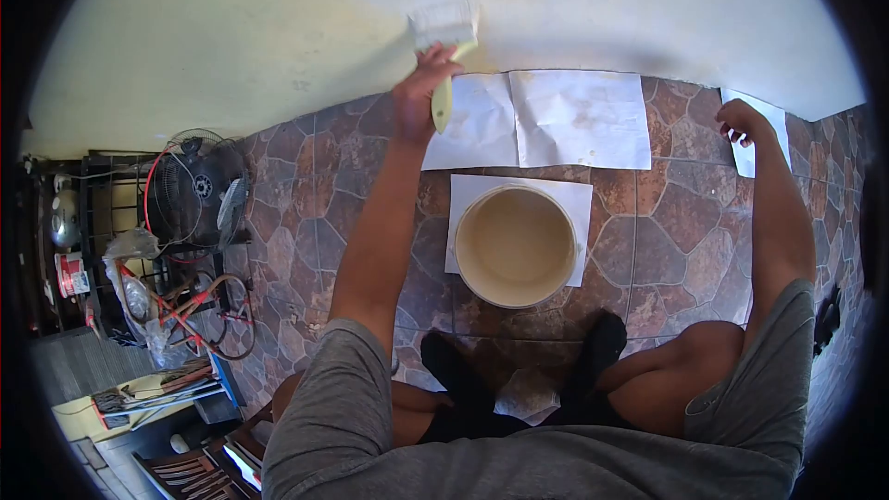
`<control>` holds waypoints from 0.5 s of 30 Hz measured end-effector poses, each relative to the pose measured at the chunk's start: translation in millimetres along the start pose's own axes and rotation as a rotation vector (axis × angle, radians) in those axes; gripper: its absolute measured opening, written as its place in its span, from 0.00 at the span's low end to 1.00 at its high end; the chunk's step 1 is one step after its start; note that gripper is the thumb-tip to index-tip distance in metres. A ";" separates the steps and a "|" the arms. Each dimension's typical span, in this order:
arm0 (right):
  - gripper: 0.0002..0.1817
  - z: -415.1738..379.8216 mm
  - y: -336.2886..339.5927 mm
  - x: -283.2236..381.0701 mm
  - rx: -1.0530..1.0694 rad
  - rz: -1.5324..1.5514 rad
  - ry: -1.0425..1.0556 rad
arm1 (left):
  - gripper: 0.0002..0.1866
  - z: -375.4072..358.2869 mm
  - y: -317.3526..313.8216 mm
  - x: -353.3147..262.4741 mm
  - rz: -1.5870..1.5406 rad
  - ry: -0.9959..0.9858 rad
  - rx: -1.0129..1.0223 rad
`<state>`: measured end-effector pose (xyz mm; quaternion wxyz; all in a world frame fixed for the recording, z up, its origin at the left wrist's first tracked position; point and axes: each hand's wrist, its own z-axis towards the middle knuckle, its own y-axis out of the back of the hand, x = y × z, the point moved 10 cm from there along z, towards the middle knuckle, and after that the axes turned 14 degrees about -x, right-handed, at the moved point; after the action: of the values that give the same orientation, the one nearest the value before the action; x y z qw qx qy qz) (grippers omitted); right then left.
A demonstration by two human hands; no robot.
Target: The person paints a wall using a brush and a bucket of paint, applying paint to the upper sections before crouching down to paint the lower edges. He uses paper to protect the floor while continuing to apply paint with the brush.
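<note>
My left hand (424,94) is wrapped round the pale yellow-green handle of a wide paintbrush (443,30). The bristles point up and lie against the wall (306,46), where a yellowish area on the left meets a whiter one on the right. On the far right my right hand (744,120) hangs with loosely bent fingers, a little apart and holding nothing. It overlaps a narrow white sheet (773,134) in this view. Between and ahead of my feet stands a round bucket (516,245), cream-coloured inside, on a white paper (582,222).
Creased white sheets (579,120) line the foot of the wall on the stone-patterned tile floor (681,222). At the left stand a black fan (199,185) and a dark metal rack (97,213), with a red-and-tan tubular frame (218,301) beside them. Wooden furniture (190,477) is at lower left.
</note>
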<state>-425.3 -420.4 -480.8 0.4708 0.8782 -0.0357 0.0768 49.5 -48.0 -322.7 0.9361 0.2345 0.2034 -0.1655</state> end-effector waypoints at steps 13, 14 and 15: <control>0.18 -1.1 5.9 8.4 -0.009 -0.012 0.023 | 0.11 -47.0 -27.5 64.3 -0.102 0.116 0.238; 0.18 -0.2 3.7 10.1 0.002 -0.010 0.036 | 0.13 -30.3 -22.7 54.8 -0.123 0.113 0.169; 0.18 2.0 4.7 10.9 -0.003 -0.009 0.039 | 0.13 -20.2 -22.1 45.0 -0.126 0.121 0.176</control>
<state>-415.0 -424.6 -476.2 0.4732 0.8759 -0.0227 0.0917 73.3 -65.9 -367.8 0.8856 0.3121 0.2587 -0.2265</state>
